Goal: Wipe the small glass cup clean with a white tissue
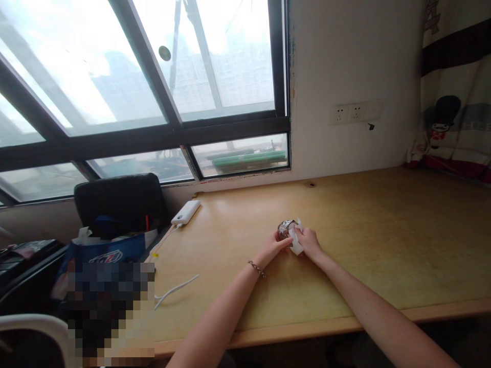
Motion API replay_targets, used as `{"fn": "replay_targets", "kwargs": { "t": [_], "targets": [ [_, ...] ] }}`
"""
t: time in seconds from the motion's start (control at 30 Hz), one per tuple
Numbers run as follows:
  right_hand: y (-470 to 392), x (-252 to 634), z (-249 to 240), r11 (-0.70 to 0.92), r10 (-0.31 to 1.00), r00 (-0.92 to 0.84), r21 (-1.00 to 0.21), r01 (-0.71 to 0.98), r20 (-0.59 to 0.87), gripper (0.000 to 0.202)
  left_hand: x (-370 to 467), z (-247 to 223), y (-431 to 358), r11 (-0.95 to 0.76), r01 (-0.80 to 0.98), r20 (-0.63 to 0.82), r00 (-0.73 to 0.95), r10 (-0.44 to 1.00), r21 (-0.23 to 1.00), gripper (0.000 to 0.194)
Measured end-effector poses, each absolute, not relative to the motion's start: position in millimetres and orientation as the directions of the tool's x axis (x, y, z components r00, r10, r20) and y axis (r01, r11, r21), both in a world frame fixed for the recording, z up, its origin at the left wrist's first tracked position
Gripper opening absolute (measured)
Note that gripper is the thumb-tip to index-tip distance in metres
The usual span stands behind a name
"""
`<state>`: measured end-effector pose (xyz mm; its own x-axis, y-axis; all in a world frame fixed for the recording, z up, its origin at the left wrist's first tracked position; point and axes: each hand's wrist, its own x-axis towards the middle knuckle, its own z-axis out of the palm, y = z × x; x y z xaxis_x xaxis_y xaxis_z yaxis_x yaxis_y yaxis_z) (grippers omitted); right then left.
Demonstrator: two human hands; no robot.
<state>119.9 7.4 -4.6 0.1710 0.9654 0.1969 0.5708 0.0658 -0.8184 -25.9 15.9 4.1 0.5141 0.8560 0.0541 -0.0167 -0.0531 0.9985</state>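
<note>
A small rounded object in shiny dark, silvery wrapping (pixel 286 229) is held up over the wooden table (pixel 230 225). My left hand (pixel 273 246), with a braided bracelet at its wrist, wraps round its left and lower side. A crumpled white tissue or paper (pixel 296 246) lies against the object's right side. The fingers of my right hand (pixel 309 242) are closed on this white piece, close to the left thumb. What lies under the wrapping cannot be made out.
At the table's left edge lies a white power bank (pixel 186 213) with a cable. A loose white cable end (pixel 180 286) rests nearer. Beyond the left edge stand a black chair (pixel 118 197) and a blue bag (pixel 111 250). Wall sockets (pixel 347 113) are behind.
</note>
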Motion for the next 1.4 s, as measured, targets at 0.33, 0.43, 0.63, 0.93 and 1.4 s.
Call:
{"fn": "replay_targets", "kwargs": {
  "t": [0.33, 0.43, 0.63, 0.93, 1.4],
  "targets": [
    [7.7, 124.0, -0.6, 0.071, 0.969, 0.129, -0.74, 0.668, 0.21, 0.028, -29.5, 9.7, 12.9, -0.107, 0.024, 0.079, 0.526, 0.847, 0.994, 0.051],
    [3.9, 124.1, 4.4, 0.149, 0.953, 0.081, -0.687, 0.711, 0.291, 0.028, -32.1, 9.5, 13.2, -0.098, 0.101, 0.038, 0.48, 0.876, 0.99, 0.042],
    [-6.3, 120.9, 9.5, 0.329, 0.891, -0.01, -0.631, 0.702, 0.453, 0.037, -34.6, 5.5, 15.6, -0.046, 0.101, -0.001, 0.421, 0.907, 0.994, 0.049],
    [-0.1, 121.1, 6.6, 0.243, 0.968, -0.082, -0.801, 0.547, 0.238, 0.021, -37.3, -10.5, 23.4, 0.113, -0.059, -0.066, 0.516, 0.854, 0.992, 0.058],
    [2.0, 114.3, -1.1, -0.106, 0.994, 0.062, -0.975, 0.197, -0.095, 0.038, -29.1, 6.7, 13.9, -0.079, -0.006, 0.071, 0.52, 0.851, 0.997, 0.051]
  ]
}}
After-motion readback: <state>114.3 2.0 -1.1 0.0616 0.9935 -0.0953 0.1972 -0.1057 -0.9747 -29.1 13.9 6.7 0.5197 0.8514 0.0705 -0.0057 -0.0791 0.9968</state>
